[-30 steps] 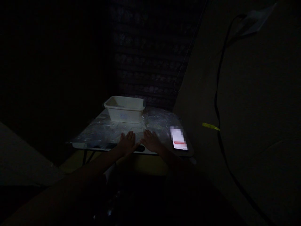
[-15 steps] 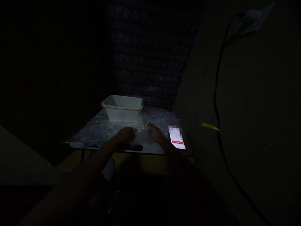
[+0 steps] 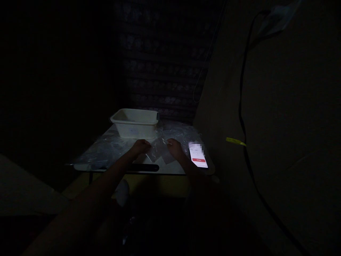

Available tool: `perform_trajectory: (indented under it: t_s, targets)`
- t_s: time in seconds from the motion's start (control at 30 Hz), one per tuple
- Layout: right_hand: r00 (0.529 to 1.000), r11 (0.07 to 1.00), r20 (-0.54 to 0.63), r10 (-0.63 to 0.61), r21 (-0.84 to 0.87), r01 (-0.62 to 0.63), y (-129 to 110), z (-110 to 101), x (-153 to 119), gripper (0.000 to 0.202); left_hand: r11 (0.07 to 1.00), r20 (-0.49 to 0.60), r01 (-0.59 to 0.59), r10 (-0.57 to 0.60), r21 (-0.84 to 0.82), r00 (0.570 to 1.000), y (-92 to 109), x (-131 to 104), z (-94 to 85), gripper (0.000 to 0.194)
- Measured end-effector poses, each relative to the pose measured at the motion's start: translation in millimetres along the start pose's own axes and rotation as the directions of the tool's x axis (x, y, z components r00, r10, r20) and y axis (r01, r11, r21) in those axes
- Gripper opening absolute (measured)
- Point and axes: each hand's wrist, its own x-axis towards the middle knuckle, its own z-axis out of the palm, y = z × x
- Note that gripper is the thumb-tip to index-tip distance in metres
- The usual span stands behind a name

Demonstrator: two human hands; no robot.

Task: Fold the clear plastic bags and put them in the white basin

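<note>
In dim light, a clear plastic bag (image 3: 156,150) spreads between my two hands above the front part of a small white table (image 3: 176,169). My left hand (image 3: 141,146) pinches its left side, fingers closed. My right hand (image 3: 174,147) is closed at the right side of the plastic. A white plastic basin (image 3: 136,128) stands just behind my left hand. More clear plastic (image 3: 103,151) lies on the table to the left and behind my hands.
A lit phone (image 3: 198,155) lies at the table's right edge. A dark slot (image 3: 145,167) runs along the front edge. A black cable (image 3: 241,92) with a yellow tag (image 3: 234,141) hangs on the right wall.
The plastic between my hands has risen and now shows as a spread sheet with a slanting edge. My left hand has turned slightly upward. The whole view has shifted a little.
</note>
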Motion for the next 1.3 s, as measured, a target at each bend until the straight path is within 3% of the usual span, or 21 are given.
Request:
perform_trajectory:
  t_s: [0.1,0.2,0.27,0.33,0.4,0.47,0.6,0.73,1.03,1.2,1.3]
  targets:
    - [0.975,0.952,0.032,0.219,0.21,-0.221,-5.6,0.2,0.4,0.021,0.903,-0.024,0.076,-0.096,-0.423,0.995,3.7,-5.0,-1.9,0.018]
    - [0.872,0.718,0.274,0.406,0.494,-0.489,-11.5,-0.4,-2.1,0.017,0.662,0.022,0.114,-0.146,-0.74,0.989,9.1,-9.3,-4.5,0.028]
    - [0.785,0.49,0.509,0.353,0.614,-0.619,-14.2,0.4,-4.3,0.025,0.569,0.042,0.11,-0.132,-0.815,0.99,12.5,-11.0,-5.1,0.032]
    - [0.721,0.318,0.664,0.2,0.652,-0.688,-16.4,3.3,-5.5,0.029,0.529,0.044,0.099,-0.115,-0.843,0.992,15.1,-11.8,-4.5,0.036]
    - [0.742,0.216,0.661,0.115,0.712,-0.668,-18.8,8.0,-5.0,0.021,0.515,0.046,0.091,-0.098,-0.852,0.994,16.9,-12.2,-3.2,0.038]
    - [0.822,0.152,0.556,0.125,0.808,-0.57,-21.8,13.1,-3.2,0.009,0.509,0.053,0.084,-0.075,-0.857,0.996,18.1,-12.6,-2.5,0.038]
    - [0.92,0.122,0.349,0.178,0.92,-0.372,-27.4,18.7,0.6,0.009,0.522,0.085,0.091,-0.035,-0.848,0.996,20.3,-15.1,-3.9,0.038]
    - [0.945,0.104,0.252,0.206,0.955,-0.278,-28.9,17.1,0.4,0.013,0.525,0.122,0.112,-0.015,-0.844,0.992,21.1,-17.5,-5.5,0.038]
    - [0.943,0.153,0.196,0.268,0.958,-0.243,-22.3,13.9,-1.0,0.01,0.482,0.073,0.075,-0.023,-0.873,0.997,17.2,-13.8,-4.5,0.037]
    - [0.942,0.207,0.282,0.18,0.926,-0.317,-19.8,11.5,-1.9,0.008,0.478,0.26,0.183,0.099,-0.859,0.961,21.1,-19.5,-2.4,0.015]
    - [0.933,0.276,0.324,0.159,0.892,-0.357,-21.6,7.6,-4.3,0.005,0.512,0.25,0.193,0.043,-0.837,0.967,21.4,-21.4,1.3,0.006]
